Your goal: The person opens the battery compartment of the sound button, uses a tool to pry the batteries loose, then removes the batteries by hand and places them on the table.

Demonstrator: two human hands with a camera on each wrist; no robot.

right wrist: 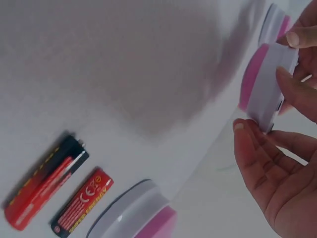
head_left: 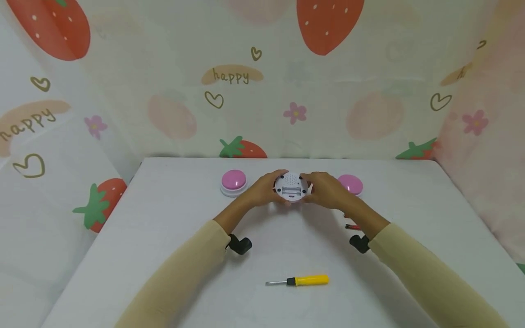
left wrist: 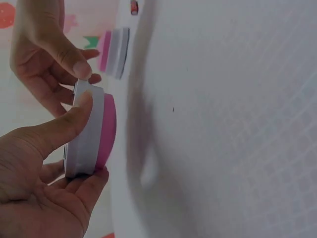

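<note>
Both hands hold a round white-and-pink push button [head_left: 291,186] just above the far part of the table. Its white underside faces the head camera, showing speaker holes, dark feet and an uncovered battery compartment [head_left: 291,191]. My left hand [head_left: 265,189] grips the left edge; in the left wrist view its thumb [left wrist: 81,114] lies along the white rim, with fingers below. My right hand [head_left: 325,189] pinches the opposite edge between thumb and fingers. From the right wrist, the pink dome [right wrist: 252,77] points toward the tabletop.
One pink button [head_left: 234,181] stands left of the hands, another pink button [head_left: 351,184] partly behind the right hand. A red-and-black battery [right wrist: 44,183] and a smaller red battery [right wrist: 81,203] lie near the right one. A yellow-handled screwdriver [head_left: 311,280] lies nearer on the white table [head_left: 164,218].
</note>
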